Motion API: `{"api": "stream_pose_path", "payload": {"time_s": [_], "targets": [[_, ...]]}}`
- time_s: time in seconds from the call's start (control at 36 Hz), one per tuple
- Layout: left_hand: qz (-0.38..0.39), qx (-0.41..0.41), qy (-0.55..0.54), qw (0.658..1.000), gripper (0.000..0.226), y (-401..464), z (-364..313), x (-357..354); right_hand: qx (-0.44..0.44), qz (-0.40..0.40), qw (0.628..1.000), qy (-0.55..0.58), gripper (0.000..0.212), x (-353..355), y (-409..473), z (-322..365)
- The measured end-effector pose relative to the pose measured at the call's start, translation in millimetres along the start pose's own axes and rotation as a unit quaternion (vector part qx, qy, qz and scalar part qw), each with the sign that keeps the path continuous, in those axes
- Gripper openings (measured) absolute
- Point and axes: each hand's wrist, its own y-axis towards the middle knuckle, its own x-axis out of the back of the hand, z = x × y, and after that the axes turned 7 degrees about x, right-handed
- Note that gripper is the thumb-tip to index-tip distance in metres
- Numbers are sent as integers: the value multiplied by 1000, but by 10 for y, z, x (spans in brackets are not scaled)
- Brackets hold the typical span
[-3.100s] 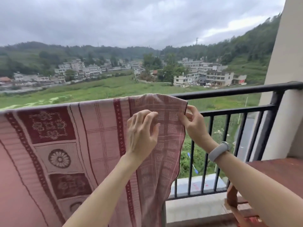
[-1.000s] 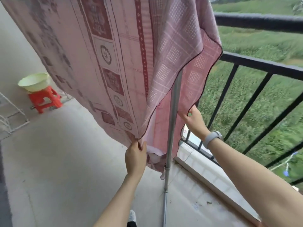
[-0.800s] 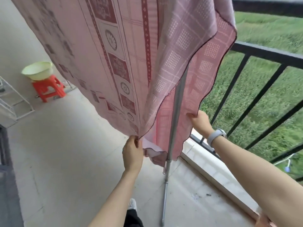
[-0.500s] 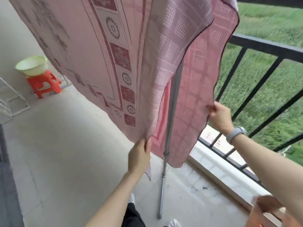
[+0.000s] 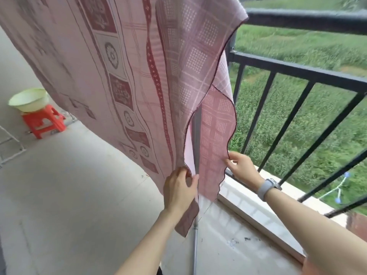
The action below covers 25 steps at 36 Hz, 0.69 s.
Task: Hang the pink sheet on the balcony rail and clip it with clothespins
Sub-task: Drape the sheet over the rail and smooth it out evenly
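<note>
Patterned pink sheet (image 5: 139, 80) drapes over the black metal balcony rail (image 5: 301, 18), no pegs visible. Left hand (image 5: 179, 190) pinches the near hem, right hand (image 5: 241, 167) the outer one; uneven pulling or a gust could slide it off.

No text, label, brand, number or sign can be read anywhere. The sheet (image 5: 139, 80) carries only woven patterns: flower rounds, squares, dotted checks and a diamond stripe, none of them letters. The watch (image 5: 267, 187) on the right wrist shows its band only; its face is turned away.
</note>
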Motion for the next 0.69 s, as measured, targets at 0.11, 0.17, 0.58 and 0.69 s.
{"api": "stream_pose_path", "payload": {"time_s": [0.11,0.17,0.58,0.69], "targets": [[-72,4,-54,996,33,172,-389,177,52,-72,992,89,12,267,124,386],[-129,-44,-92,986,35,300,-620,299,83,-97,985,118,18,389,216,594],[-218,-171,-149,949,15,588,-1074,582,101,-184,975,80,26,693,297,862],[-199,-175,-168,949,20,746,-1252,755,127,-165,976,65,17,859,381,1058]]}}
